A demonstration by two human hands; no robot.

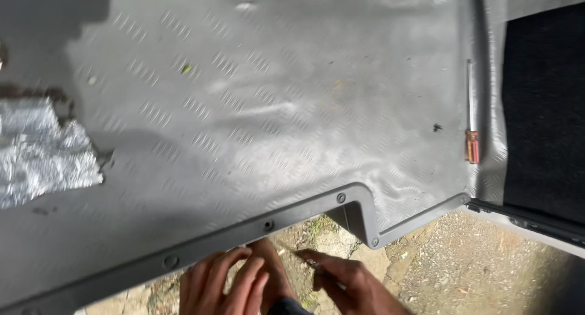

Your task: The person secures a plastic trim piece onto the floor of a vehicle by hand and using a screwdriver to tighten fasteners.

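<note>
Below, trim strip slanting up-right.

A vehicle's open doorway outdoors: grey checker-patterned floor mat, screwed plastic sill trim, gravel ground below.

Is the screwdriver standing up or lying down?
Lying down. The screwdriver rests flat on the grey ridged floor mat, its metal shaft pointing away and its orange handle nearer the trim edge.

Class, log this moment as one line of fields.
left hand: fingers at grey sill trim | right hand: pinching small item, unclear | screwdriver: lying on grey floor mat
</note>
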